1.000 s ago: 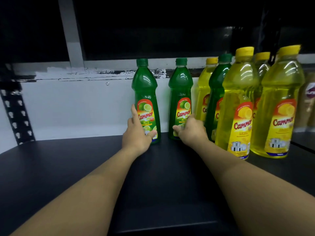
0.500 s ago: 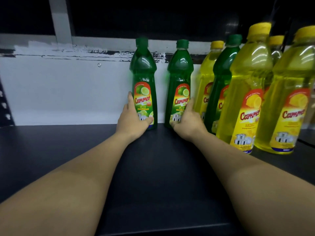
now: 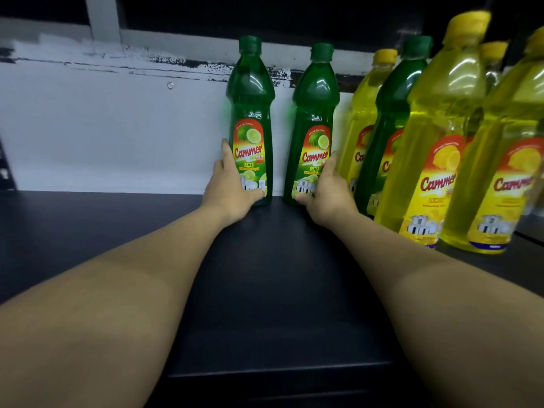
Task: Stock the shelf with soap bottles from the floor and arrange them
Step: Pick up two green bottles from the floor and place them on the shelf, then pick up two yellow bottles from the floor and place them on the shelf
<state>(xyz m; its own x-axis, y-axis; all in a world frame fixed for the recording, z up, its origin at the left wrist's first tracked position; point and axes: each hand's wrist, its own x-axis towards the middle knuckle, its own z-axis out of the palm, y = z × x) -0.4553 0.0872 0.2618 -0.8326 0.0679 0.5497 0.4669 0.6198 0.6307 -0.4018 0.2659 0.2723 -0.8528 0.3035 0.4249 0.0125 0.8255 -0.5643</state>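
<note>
Two green lime soap bottles stand upright at the back of the dark shelf, against the white wall. My left hand grips the base of the left green bottle, fingers up its left side and thumb across the label. My right hand grips the base of the right green bottle, fingers on its right side, thumb at the front. To the right stand a yellow bottle, a third green bottle and two large yellow bottles nearer the front.
The white back wall has chipped paint along its top. A grey upright post rises at the upper left. The shelf's front edge lies below my forearms.
Both hands have wrapped more firmly round the bases of the two green bottles. The view has drawn closer and lower, and the bottles sit nearer the back wall.
</note>
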